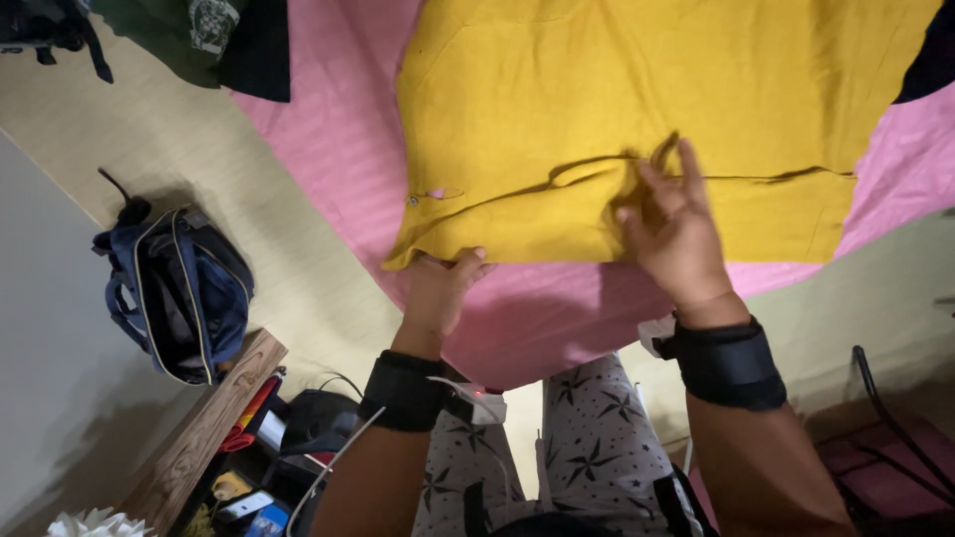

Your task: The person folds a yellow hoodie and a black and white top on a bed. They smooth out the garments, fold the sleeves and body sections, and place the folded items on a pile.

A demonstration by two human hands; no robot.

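Head view: a mustard-yellow garment [617,89] lies spread flat on a pink sheet [328,139], reaching from just ahead of both hands to the far edge of the picture. Its cloth is plain and soft, with a folded seam running across it between the hands and a small slit showing pink near its lower left corner.

Well to the left of the left hand, a navy backpack [174,293] with pale piping lies on the tan floor [119,129], its top zip gaping; what is inside is too dark to tell. Nearer the person, below and left of the left hand, a wooden plank [204,438] edges a cluttered corner with a red item, a black pouch and small yellow and blue packages, too small to make out.

The left hand [443,288] pinches the garment's lower left corner, fingers curled over the hem. The right hand [676,234] rests on the middle of the lower hem, fingers spread and half open, fingertips bunching a wrinkle of cloth at the seam. Both wrists wear black bands. Far beyond the left hand, a dark green garment [199,35] lies at the sheet's edge.
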